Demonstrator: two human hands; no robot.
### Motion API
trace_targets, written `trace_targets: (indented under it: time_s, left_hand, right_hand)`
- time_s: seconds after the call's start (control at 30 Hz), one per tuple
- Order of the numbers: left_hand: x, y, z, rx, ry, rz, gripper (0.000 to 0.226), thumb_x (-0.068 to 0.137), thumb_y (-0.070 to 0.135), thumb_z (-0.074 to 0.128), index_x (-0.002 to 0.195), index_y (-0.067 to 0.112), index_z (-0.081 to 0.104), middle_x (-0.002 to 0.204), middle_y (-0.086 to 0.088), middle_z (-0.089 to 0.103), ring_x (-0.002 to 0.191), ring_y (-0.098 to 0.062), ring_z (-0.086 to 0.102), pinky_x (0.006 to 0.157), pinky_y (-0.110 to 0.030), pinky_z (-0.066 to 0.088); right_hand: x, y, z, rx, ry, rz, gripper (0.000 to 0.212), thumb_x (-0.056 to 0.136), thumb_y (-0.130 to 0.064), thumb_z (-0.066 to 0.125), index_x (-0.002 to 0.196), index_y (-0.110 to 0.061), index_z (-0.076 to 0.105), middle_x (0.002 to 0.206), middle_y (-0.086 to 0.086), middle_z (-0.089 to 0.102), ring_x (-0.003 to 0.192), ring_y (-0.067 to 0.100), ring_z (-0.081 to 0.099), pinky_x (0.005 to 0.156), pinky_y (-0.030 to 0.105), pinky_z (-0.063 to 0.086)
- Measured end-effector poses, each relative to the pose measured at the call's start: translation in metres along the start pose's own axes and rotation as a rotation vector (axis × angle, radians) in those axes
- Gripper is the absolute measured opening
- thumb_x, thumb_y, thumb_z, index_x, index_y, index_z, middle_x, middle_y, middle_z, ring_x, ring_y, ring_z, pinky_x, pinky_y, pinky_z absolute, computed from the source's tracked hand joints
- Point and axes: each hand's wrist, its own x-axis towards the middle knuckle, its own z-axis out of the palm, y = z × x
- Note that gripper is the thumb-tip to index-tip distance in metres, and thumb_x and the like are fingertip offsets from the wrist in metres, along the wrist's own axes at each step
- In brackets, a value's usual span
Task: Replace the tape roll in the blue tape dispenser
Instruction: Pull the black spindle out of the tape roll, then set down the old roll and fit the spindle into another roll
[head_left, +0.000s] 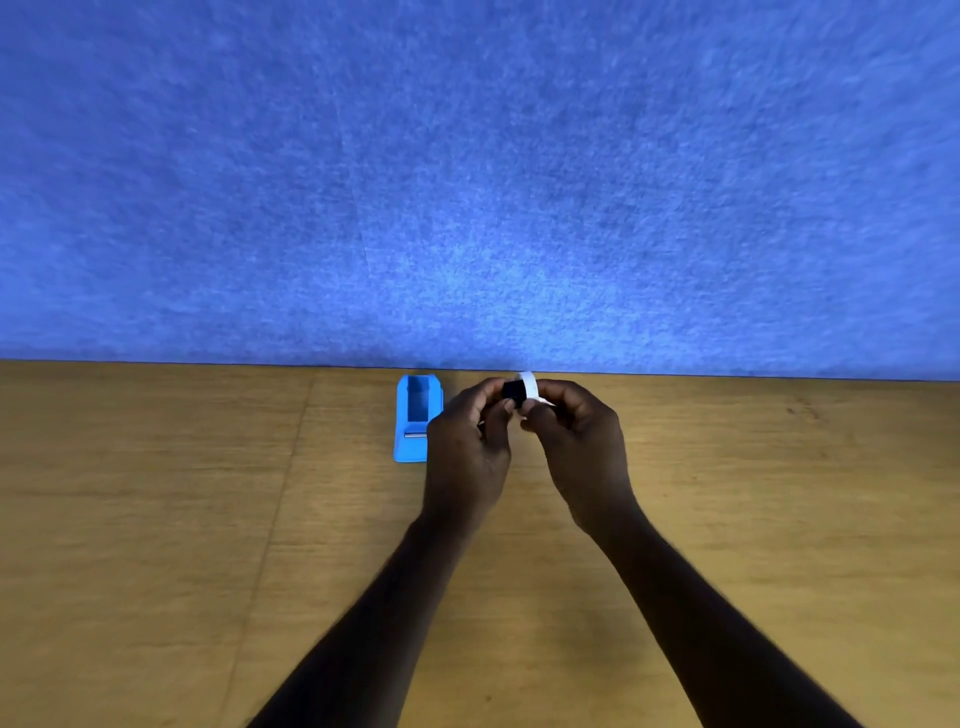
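The blue tape dispenser (414, 418) stands on the wooden table near the back wall, its roll bay empty, cutter end toward me. Just right of it my left hand (467, 441) pinches a small black spindle (514, 389). My right hand (582, 436) grips a white tape roll (531, 385) pressed against that spindle. Both hands meet above the table, right beside the dispenser. Fingers hide most of the roll and the spindle.
A blue felt wall (478, 182) rises straight behind the table's back edge, close behind the hands. The wooden table (156, 519) stretches wide to the left and right.
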Motion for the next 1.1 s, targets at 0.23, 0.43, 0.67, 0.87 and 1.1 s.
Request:
trace_targets:
  time_s: [0.23, 0.43, 0.67, 0.87, 1.1]
  left_hand:
    - [-0.002, 0.002, 0.006, -0.045, 0.048, -0.079, 0.023, 0.095, 0.005, 0.061, 0.117, 0.003, 0.067, 0.106, -0.005, 0.073, 0.097, -0.008, 0.068, 0.085, -0.017, 0.053]
    - [-0.003, -0.002, 0.01, -0.206, 0.048, -0.24, 0.021, 0.095, 0.006, 0.061, 0.115, 0.005, 0.067, 0.103, -0.005, 0.074, 0.096, -0.015, 0.072, 0.087, -0.035, 0.057]
    - [-0.006, -0.004, 0.016, -0.279, 0.062, -0.289, 0.017, 0.094, 0.009, 0.063, 0.108, 0.017, 0.068, 0.099, -0.002, 0.075, 0.092, -0.014, 0.072, 0.082, -0.024, 0.056]
    - [-0.007, -0.002, 0.012, -0.333, 0.078, -0.329, 0.024, 0.094, 0.01, 0.063, 0.099, 0.033, 0.065, 0.098, 0.006, 0.074, 0.094, -0.014, 0.072, 0.084, -0.026, 0.056]
    - [-0.013, -0.007, 0.016, -0.324, 0.092, -0.349, 0.016, 0.094, 0.014, 0.064, 0.104, 0.027, 0.068, 0.098, 0.003, 0.076, 0.091, -0.012, 0.073, 0.082, -0.029, 0.057]
  right_hand:
    - [0.02, 0.006, -0.02, 0.26, 0.104, 0.14, 0.004, 0.087, -0.009, 0.069, 0.088, -0.011, 0.066, 0.078, 0.002, 0.07, 0.072, 0.014, 0.064, 0.069, 0.032, 0.051]
    - [0.056, 0.039, -0.064, -0.627, 0.172, 0.084, 0.035, 0.084, -0.025, 0.07, 0.114, -0.008, 0.064, 0.106, 0.008, 0.071, 0.095, 0.024, 0.065, 0.076, 0.025, 0.042]
    - [0.078, 0.054, -0.071, -0.925, -0.015, 0.026, 0.024, 0.084, -0.015, 0.066, 0.104, -0.001, 0.067, 0.103, 0.019, 0.067, 0.093, 0.031, 0.061, 0.07, 0.024, 0.034]
    - [0.085, 0.052, -0.066, -0.98, -0.054, 0.031, 0.026, 0.085, -0.015, 0.066, 0.105, 0.0, 0.066, 0.106, 0.022, 0.065, 0.094, 0.033, 0.062, 0.071, 0.026, 0.038]
    - [0.051, 0.044, -0.046, -0.877, 0.12, -0.093, 0.036, 0.083, -0.015, 0.068, 0.115, 0.001, 0.059, 0.115, 0.022, 0.057, 0.102, 0.037, 0.058, 0.081, 0.035, 0.046]
